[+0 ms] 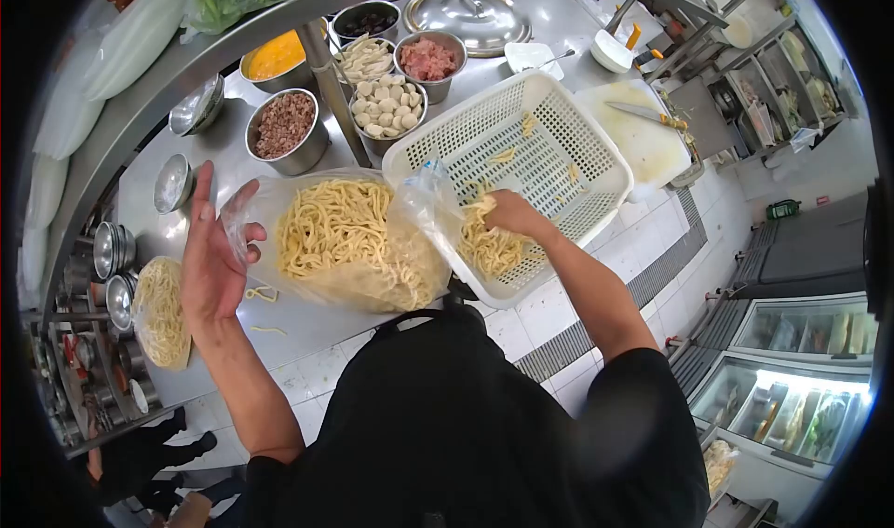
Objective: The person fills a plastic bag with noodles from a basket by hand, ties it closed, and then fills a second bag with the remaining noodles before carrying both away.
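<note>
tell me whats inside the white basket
The white basket holds a clump of yellow noodles at its near end, with the right hand gripping some. A few stray strands lie on the perforated floor. Whatever sits under the clump is covered.

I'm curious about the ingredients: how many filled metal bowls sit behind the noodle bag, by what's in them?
Minced brown meat: 1
White balls: 1
Pink mince: 1
Pale strips: 1
Yellow filling: 1
Dark pieces: 1
Total: 6

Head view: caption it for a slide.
Right hand scoops noodles from white basket; left hand holds open noodle-filled plastic bag.
</note>
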A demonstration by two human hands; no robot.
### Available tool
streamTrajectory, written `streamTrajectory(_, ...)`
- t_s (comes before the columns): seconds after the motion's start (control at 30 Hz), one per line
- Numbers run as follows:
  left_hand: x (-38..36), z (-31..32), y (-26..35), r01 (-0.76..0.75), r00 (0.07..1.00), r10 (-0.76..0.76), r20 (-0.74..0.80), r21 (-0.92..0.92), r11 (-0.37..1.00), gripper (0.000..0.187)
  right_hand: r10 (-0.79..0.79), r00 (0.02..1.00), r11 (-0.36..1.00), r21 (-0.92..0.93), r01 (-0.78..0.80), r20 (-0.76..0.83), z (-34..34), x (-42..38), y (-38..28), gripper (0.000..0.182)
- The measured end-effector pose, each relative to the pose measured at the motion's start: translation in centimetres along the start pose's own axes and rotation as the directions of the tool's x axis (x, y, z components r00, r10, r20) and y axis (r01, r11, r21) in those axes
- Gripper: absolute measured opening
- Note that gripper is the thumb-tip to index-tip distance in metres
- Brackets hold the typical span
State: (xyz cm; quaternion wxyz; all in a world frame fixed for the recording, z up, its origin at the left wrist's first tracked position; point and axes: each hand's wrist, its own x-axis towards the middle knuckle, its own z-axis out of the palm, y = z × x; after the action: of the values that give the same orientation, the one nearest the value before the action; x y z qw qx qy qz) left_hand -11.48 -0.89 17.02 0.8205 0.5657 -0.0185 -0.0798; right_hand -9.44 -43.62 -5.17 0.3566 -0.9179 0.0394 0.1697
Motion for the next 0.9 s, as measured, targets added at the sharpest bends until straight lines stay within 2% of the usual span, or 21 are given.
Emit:
streamTrajectory(0.03,0.0,0.0,0.0,0.006,1.0,-0.006,0.002,0.002,1.0,0.066,-0.002,1.0,1.0,-0.008,0.002,-0.007,-1.5,-0.4,-0.6,0.04)
streamTrajectory(0.1,0.0,-0.2,-0.1,0.008,1.0,-0.008,0.012,-0.002,1.0,0.066,0.021,0.999,0.988,0.155,-0.028,0.042,-5.0,-1.3,-2.4,0.043)
streamTrajectory(0.13,0.1,-0.3,-0.2,0.017,1.0,-0.017,0.023,-0.016,1.0,0.066,0.022,0.999,0.989,0.149,-0.026,0.029,-6.4,-2.0,-3.5,0.043)
streamTrajectory(0.2,0.5,-0.2,-0.3,0.011,0.999,-0.009,0.043,-0.033,0.999,0.066,0.041,0.998,0.965,0.261,-0.026,-0.049,-9.4,-3.3,-6.2,0.04)
streamTrajectory(0.27,0.6,0.0,-0.5,0.012,0.999,-0.012,0.041,0.005,1.0,0.067,-0.007,0.999,0.993,0.12,0.013,-0.053,-12.7,-4.2,-8.9,0.036)
streamTrajectory(0.33,0.6,0.3,-0.1,0.007,0.999,-0.008,0.044,0.017,1.0,0.066,-0.09,0.989,0.964,0.24,0.116,-0.114,-14.5,-5.0,-11.9,0.033)
streamTrajectory(0.37,0.7,0.4,-0.1,0.016,0.998,-0.018,0.067,0.018,1.0,0.066,-0.109,0.988,0.962,0.238,0.133,-0.114,-15.1,-5.4,-14.2,0.033)
streamTrajectory(0.43,0.8,0.1,-0.1,0.0,0.996,0.001,0.086,-0.007,1.0,0.068,-0.218,0.975,0.868,0.449,0.213,-0.042,-16.8,-7.0,-18.9,0.033)
streamTrajectory(0.47,0.6,0.1,-0.1,0.029,0.999,-0.029,0.041,0.005,1.0,0.069,-0.212,0.977,0.935,0.288,0.208,-0.019,-17.4,-7.8,-21.8,0.034)
streamTrajectory(0.53,1.2,0.6,-0.2,0.02,1.0,-0.02,0.013,0.023,1.0,0.07,-0.407,0.913,0.908,0.113,0.404,0.006,-17.1,-7.7,-24.5,0.04)
streamTrajectory(0.57,1.2,0.5,-0.2,0.005,1.0,-0.005,0.024,-0.002,1.0,0.069,-0.553,0.833,0.833,-0.033,0.552,-0.031,-15.7,-7.4,-26.1,0.039)
streamTrajectory(0.6,1.2,0.4,-0.4,-0.001,0.999,0.002,0.033,-0.025,1.0,0.068,-0.469,0.881,0.87,-0.143,0.472,0.058,-13.2,-4.0,-24.7,0.048)
streamTrajectory(0.63,1.2,0.6,-0.2,-0.001,1.0,0.002,0.029,-0.024,1.0,0.067,-0.596,0.78,0.762,-0.173,0.624,0.191,-10.9,-2.6,-26.0,0.058)
streamTrajectory(0.67,0.9,0.7,0.1,0.009,1.0,-0.009,0.017,-0.02,1.0,0.066,-0.526,0.844,0.85,0.03,0.526,0.109,-7.2,-2.0,-27.1,0.063)
streamTrajectory(0.7,0.7,0.3,0.0,-0.011,0.998,0.012,0.056,-0.029,1.0,0.066,-0.529,0.84,0.847,0.007,0.532,0.118,-3.7,-0.8,-28.2,0.062)
streamTrajectory(0.73,0.6,0.0,-0.1,0.007,0.999,-0.004,0.041,-0.069,0.998,0.066,-0.483,0.854,0.871,0.011,0.491,0.191,-1.2,-0.9,-30.0,0.05)
streamTrajectory(0.77,0.8,-0.2,-0.2,0.024,0.999,-0.021,0.027,-0.109,0.994,0.066,-0.4,0.892,0.901,-0.086,0.425,0.213,2.1,-0.2,-31.2,0.05)
streamTrajectory(0.83,0.8,-0.6,-0.5,0.014,0.999,-0.011,0.037,-0.101,0.995,0.065,-0.671,0.736,0.695,-0.266,0.668,0.095,9.2,2.6,-28.8,0.047)
streamTrajectory(0.9,1.2,-1.6,-0.4,-0.009,1.0,0.011,0.026,-0.095,0.995,0.064,-0.706,0.706,0.678,-0.232,0.697,0.059,7.1,0.0,-30.3,0.044)
